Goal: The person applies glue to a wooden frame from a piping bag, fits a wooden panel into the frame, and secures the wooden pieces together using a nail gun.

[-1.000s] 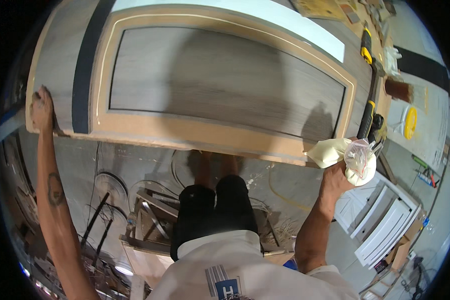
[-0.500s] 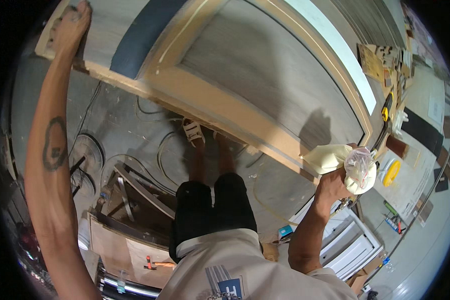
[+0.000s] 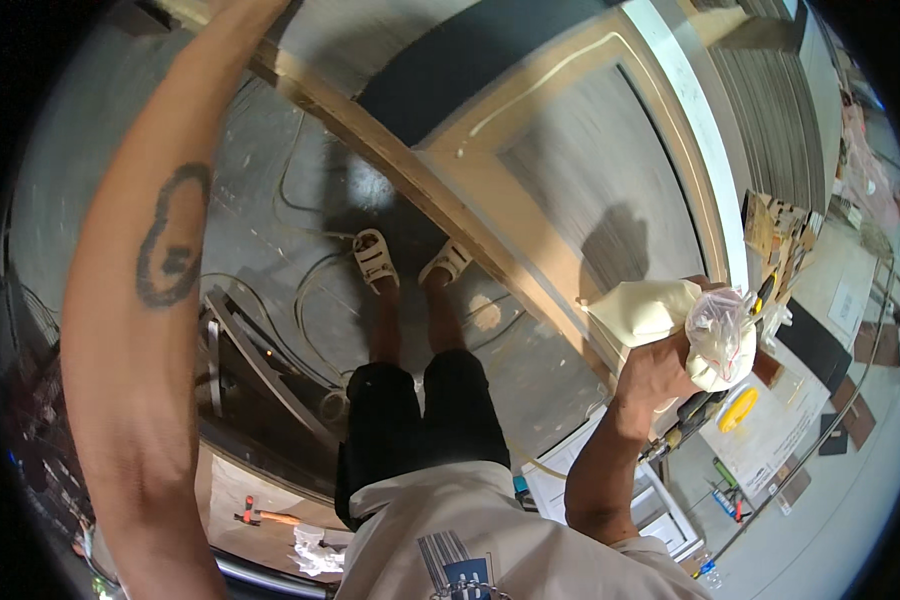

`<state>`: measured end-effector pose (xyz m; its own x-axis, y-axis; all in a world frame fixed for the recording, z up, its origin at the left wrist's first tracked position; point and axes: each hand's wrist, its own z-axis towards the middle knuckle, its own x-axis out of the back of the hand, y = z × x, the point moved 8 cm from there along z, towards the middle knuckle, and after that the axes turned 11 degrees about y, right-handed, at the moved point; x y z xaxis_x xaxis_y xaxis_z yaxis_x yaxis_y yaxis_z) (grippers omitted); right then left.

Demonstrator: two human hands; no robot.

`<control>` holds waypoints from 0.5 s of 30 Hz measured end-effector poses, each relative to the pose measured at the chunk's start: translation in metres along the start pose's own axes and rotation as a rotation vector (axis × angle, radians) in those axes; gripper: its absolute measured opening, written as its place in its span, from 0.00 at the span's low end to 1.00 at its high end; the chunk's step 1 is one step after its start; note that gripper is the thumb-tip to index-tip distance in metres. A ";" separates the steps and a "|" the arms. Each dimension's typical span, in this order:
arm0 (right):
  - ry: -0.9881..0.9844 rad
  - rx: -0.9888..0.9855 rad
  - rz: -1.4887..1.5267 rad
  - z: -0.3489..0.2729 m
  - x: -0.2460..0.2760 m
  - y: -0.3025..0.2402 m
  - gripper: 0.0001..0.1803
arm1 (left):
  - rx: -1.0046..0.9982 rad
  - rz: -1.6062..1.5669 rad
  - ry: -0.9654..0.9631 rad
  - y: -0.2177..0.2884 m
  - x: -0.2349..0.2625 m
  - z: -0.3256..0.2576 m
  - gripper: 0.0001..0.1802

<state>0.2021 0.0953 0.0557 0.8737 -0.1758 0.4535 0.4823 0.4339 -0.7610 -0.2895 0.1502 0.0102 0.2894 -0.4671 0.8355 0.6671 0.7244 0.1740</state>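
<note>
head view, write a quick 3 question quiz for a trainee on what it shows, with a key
1. Multiple choice: what does the right hand hold?
a) a hammer
b) a cream-coloured bag
c) a brush

2. True or false: the person's feet are bare.

3. Fill in the blank: a thin pale ____ runs along the tan border beside the grey panel.

Key:
1. b
2. False; the person wears light-coloured sandals.
3. line
</note>
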 end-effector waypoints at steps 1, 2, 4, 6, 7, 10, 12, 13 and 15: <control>0.022 -0.020 0.023 0.004 -0.011 -0.006 0.26 | -0.005 -0.021 -0.007 0.002 0.001 -0.001 0.30; 0.042 -0.043 0.041 0.006 -0.017 -0.010 0.26 | -0.018 -0.055 0.023 0.006 0.008 -0.009 0.30; 0.017 -0.030 0.025 0.010 -0.033 -0.019 0.24 | -0.016 -0.028 0.031 0.007 0.009 -0.009 0.30; -0.004 -0.017 0.014 0.015 -0.047 -0.022 0.22 | 0.000 -0.051 -0.018 0.009 0.008 -0.005 0.31; -0.055 0.070 -0.086 0.015 -0.055 -0.026 0.23 | 0.007 -0.041 -0.014 0.006 0.005 -0.005 0.31; -0.148 0.247 -0.308 0.014 -0.072 -0.027 0.28 | -0.022 -0.036 0.181 0.009 0.014 -0.011 0.32; -0.181 0.334 -0.430 0.019 -0.087 -0.032 0.31 | -0.027 -0.087 0.000 0.016 0.011 -0.011 0.32; -0.106 0.337 -0.394 0.026 -0.096 -0.047 0.25 | -0.024 -0.071 0.005 0.010 0.010 -0.009 0.32; 0.045 0.343 -0.335 0.036 -0.105 -0.069 0.15 | -0.010 -0.092 0.076 0.000 0.005 -0.006 0.32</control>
<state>0.0751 0.1154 0.0773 0.6796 -0.3900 0.6214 0.6955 0.6119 -0.3766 -0.2837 0.1450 0.0116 0.2778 -0.5685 0.7743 0.6999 0.6719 0.2422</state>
